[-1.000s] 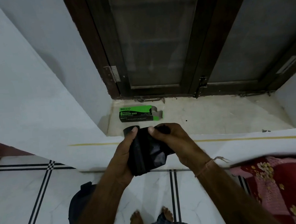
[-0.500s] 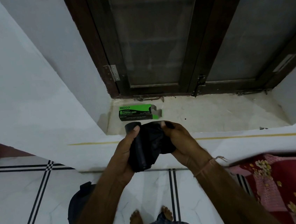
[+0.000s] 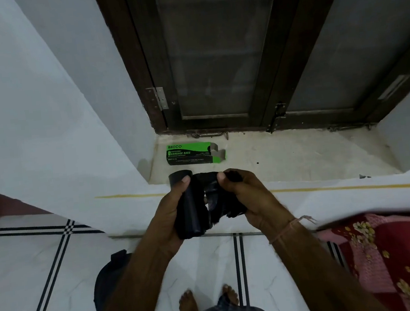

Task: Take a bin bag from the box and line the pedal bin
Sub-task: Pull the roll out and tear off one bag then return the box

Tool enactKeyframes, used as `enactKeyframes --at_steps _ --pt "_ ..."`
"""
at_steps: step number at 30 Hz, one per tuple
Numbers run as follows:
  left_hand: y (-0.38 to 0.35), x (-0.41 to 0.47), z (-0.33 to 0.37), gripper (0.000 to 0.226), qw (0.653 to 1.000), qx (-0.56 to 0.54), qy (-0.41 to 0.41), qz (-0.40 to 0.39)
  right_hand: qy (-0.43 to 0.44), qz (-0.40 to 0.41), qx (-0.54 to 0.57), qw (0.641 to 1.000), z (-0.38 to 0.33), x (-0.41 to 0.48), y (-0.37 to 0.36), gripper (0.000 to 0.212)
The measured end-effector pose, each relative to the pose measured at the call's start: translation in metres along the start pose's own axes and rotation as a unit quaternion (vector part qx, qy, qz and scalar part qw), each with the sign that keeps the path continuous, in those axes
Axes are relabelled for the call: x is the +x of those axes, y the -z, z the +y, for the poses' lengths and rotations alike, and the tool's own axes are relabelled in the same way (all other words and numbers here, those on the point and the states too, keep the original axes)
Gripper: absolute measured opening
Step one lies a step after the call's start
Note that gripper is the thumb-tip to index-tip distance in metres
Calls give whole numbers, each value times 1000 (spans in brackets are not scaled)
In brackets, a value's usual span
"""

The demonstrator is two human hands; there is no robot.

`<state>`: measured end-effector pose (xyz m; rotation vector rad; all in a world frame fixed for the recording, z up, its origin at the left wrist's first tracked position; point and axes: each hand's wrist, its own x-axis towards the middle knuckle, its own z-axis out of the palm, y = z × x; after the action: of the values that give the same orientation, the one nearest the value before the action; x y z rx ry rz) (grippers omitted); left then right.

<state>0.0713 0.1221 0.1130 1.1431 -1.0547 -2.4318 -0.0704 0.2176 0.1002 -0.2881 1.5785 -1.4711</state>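
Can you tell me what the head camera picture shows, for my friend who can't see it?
A person's left hand holds a black roll of bin bags while the right hand pulls a loose bag from it. Beyond the hands, an opened green bag box lies on a pale ledge below a dark window frame.

Green-black box on stone ledge by door — only readable print in view. Top green band: "BECO". Below it, larger white letters: "GARBAGE BAGS". Small line above that and another under it — too fine to read. Front black face: "BECO" again at left end, then 1 line of small white text, illegible. No numbers legible anywhere.
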Motion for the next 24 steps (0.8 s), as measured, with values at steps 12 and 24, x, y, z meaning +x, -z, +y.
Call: enactKeyframes --at_steps 12,24 --pt "-1 -8 -1 45 993 92 -70 -4 -19 -95 -105 990 -7 -15 6 54" --pt "-5 -10 -6 46 998 47 -22 -18 -61 -118 67 989 5 -18 -3 19"
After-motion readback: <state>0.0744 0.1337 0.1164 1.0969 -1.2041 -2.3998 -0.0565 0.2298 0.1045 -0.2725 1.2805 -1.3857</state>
